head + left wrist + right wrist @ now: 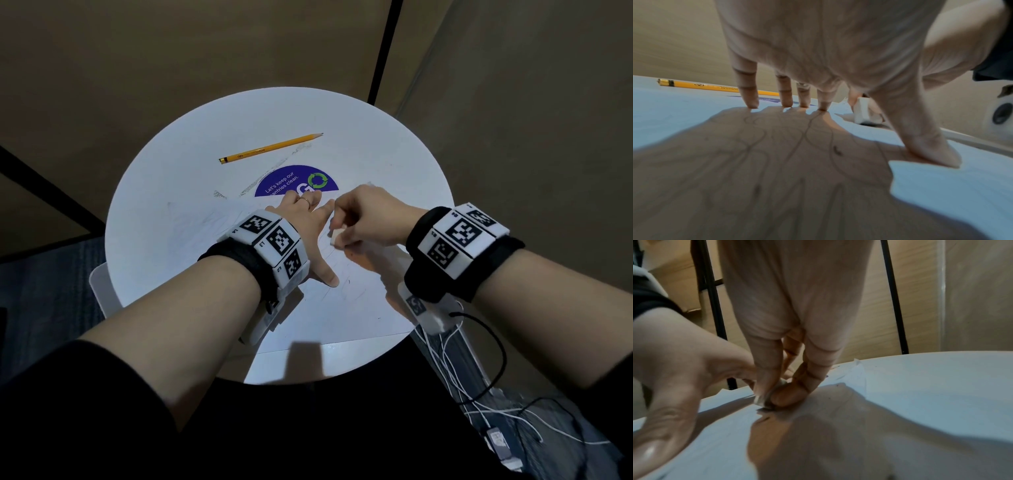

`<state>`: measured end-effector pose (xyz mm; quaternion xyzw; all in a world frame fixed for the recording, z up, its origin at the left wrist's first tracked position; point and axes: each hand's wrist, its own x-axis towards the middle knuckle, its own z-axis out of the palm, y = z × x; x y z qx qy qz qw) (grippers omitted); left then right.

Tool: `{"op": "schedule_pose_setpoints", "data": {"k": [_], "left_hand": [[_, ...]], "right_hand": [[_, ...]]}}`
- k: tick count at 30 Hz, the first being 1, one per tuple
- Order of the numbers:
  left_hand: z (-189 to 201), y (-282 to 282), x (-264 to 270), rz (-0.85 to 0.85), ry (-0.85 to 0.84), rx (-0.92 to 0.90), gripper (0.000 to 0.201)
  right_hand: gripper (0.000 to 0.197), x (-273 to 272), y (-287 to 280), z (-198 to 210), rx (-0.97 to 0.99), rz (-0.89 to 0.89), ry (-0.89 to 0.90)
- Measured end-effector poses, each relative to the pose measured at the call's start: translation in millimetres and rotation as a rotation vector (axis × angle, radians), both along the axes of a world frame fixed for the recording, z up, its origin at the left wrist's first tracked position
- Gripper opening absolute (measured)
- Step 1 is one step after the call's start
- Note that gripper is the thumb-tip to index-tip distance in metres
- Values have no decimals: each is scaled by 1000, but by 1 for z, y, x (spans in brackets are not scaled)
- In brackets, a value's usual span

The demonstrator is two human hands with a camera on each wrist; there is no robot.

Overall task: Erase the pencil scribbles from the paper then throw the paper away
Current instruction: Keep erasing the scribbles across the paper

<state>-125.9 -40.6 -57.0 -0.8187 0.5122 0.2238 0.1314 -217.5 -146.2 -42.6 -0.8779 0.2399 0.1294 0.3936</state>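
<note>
— Hands first, from the left: how does the left hand (301, 219) sit?

— Spread flat, palm down, on the paper (342, 308). Its fingers (786, 95) are straight with the tips pressing the sheet, and the thumb (325, 272) is splayed back toward the person, also pressed down. It grips nothing. The forearm comes in from the lower left, wearing a black wrist strap with white marker blocks.

— And the paper itself?

— White sheet lying on the round white table (164, 192), on the near half. Faint pencil scribbles (760, 146) loop across it under the left palm. A yellow pencil (270, 148) lies beyond the sheet on the far side of the table, well apart from both hands, and a purple sticker (287, 181) shows just beyond the left fingertips.

— Now the right hand (370, 222)?

— Just to the right of the left hand, between its index finger and thumb. Its fingers are curled, and thumb and fingertips pinch a small white eraser (336, 236). The eraser's lower end touches the paper. The wrist is raised above the table, the forearm entering from the lower right, with the same strap and cables hanging from it.
</note>
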Motion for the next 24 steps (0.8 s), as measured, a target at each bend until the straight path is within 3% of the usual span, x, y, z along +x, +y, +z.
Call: {"op": "schedule_pose_setpoints", "data": {"k": [3, 7, 11, 17, 21, 24], "left_hand": [[-1, 1, 0, 0, -7, 4, 124], [-1, 1, 1, 4, -9, 5, 125], [0, 1, 0, 4, 4, -14, 116], [-1, 1, 0, 7, -6, 4, 124], [0, 1, -1, 6, 5, -9, 120], [-2, 2, 0, 6, -4, -14, 125]], "right_hand": [[11, 0, -7, 0, 14, -11, 3], [9, 7, -13, 1, -193, -65, -47], [13, 1, 3, -2, -112, 58, -2], [9, 6, -7, 1, -189, -48, -42], [19, -1, 4, 0, -19, 81, 35], [11, 2, -7, 0, -38, 3, 13]]}}
